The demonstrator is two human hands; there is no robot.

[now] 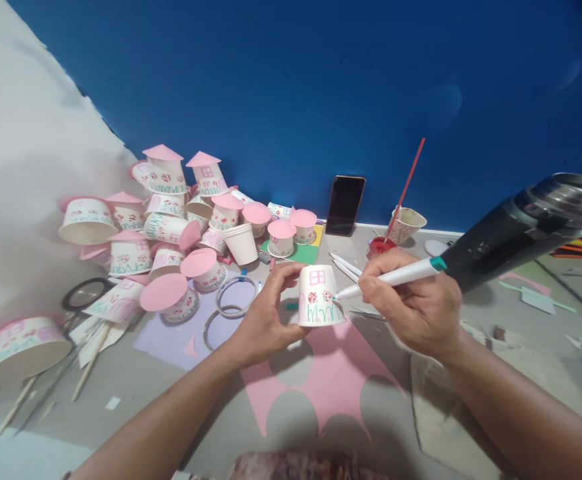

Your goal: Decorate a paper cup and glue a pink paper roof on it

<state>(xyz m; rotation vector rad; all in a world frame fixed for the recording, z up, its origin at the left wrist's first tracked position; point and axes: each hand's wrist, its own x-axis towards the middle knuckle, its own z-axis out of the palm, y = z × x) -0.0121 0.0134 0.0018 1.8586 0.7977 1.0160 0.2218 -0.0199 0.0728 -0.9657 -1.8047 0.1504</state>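
My left hand [265,317] grips a white paper cup [322,283] from its left side, held upside down above the table. Drawn on the cup are a pink window, red flowers and green grass strokes. A white marker with a green end [401,275] sits pinched in my right hand [415,307], and its tip is at the cup's right side, by the flowers. Whether the tip touches the cup I cannot tell. Under the cup lies a pink sheet with round cut-outs [341,367].
Decorated cups with pink cone roofs [163,177] are piled at the left. A phone [345,205] leans on the blue wall. To the right, a dark flask [505,233] leans near a cup with a red stick [407,223]. Tape rolls [235,298] lie on purple paper.
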